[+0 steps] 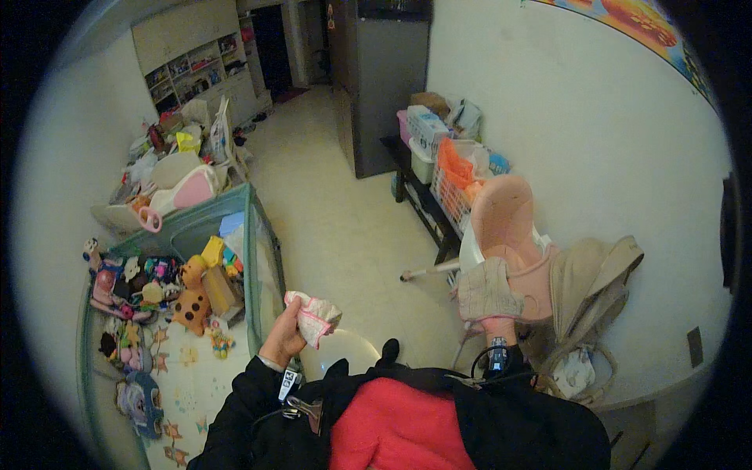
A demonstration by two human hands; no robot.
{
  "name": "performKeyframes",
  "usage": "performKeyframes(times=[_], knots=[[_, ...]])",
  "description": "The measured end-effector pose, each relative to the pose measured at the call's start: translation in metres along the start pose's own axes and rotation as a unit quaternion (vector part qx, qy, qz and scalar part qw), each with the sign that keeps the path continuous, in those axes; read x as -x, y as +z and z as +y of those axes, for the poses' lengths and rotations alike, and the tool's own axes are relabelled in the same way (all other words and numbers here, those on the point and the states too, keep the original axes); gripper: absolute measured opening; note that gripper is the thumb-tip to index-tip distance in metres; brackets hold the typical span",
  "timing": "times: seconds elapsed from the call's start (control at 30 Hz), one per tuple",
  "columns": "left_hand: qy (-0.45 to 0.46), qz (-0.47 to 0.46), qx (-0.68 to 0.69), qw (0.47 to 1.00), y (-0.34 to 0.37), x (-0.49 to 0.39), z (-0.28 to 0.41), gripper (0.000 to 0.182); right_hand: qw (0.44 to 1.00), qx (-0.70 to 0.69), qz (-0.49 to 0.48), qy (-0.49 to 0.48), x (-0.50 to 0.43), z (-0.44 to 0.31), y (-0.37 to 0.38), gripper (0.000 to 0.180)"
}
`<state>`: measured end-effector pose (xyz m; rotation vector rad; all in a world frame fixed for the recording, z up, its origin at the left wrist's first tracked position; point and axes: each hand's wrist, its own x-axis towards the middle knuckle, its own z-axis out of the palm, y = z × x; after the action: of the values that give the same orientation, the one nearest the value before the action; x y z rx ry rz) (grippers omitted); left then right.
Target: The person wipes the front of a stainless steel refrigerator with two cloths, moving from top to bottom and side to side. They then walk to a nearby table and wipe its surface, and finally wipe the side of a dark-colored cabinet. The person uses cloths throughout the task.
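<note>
My left hand (285,338) grips a crumpled white cloth with pink edging (316,319), held above the floor beside the playpen. My right hand (498,330) is at the front of a pink-and-white child's high chair (503,217). A beige quilted fabric piece (490,289) covers its fingers, so their grip is hidden. The chair's padded backrest rises beyond that fabric. Just right of the chair hangs or leans a beige fabric bag or carrier (590,282).
A green-framed playpen (254,258) at left holds several toys, including an orange spotted giraffe toy (192,296). Beyond it is a cluttered heap with a pink-and-white plastic piece (188,191). A dark bench (426,214) bears baskets along the right wall. A grey cabinet (390,94) stands farther back.
</note>
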<state>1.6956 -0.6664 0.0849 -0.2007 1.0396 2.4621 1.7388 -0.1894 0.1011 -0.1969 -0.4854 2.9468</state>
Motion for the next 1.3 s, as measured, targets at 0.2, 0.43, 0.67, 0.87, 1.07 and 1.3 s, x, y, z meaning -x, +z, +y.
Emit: performKeyframes(times=[0.2, 0.43, 0.67, 0.87, 1.07, 1.3], knots=[[0.068, 0.037, 0.033, 0.996, -0.027, -0.119, 0.076, 0.055, 0.999, -0.010, -0.031, -0.042, -0.186, 0.012, -0.012, 0.045], [0.209, 0.109, 0.055, 0.970, -0.081, -0.235, 0.178, 0.052, 0.985, -0.055, -0.136, 0.091, -0.416, 0.076, 0.064, 0.049], [0.266, 0.210, 0.091, 0.937, -0.138, -0.365, 0.280, 0.046, 0.975, -0.098, -0.111, 0.166, -0.567, 0.140, 0.115, 0.065], [0.263, 0.105, 0.052, 0.958, -0.145, -0.540, 0.409, 0.047, 0.988, -0.092, -0.116, 0.035, -0.689, 0.148, 0.095, 0.059], [0.245, 0.038, -0.018, 0.969, -0.076, -0.738, 0.512, 0.047, 0.998, -0.016, -0.019, -0.060, -0.783, 0.137, 0.108, 0.049], [0.187, 0.001, -0.003, 0.982, -0.036, -0.906, 0.519, 0.048, 0.999, -0.021, -0.035, -0.004, -0.941, 0.133, 0.134, 0.052]])
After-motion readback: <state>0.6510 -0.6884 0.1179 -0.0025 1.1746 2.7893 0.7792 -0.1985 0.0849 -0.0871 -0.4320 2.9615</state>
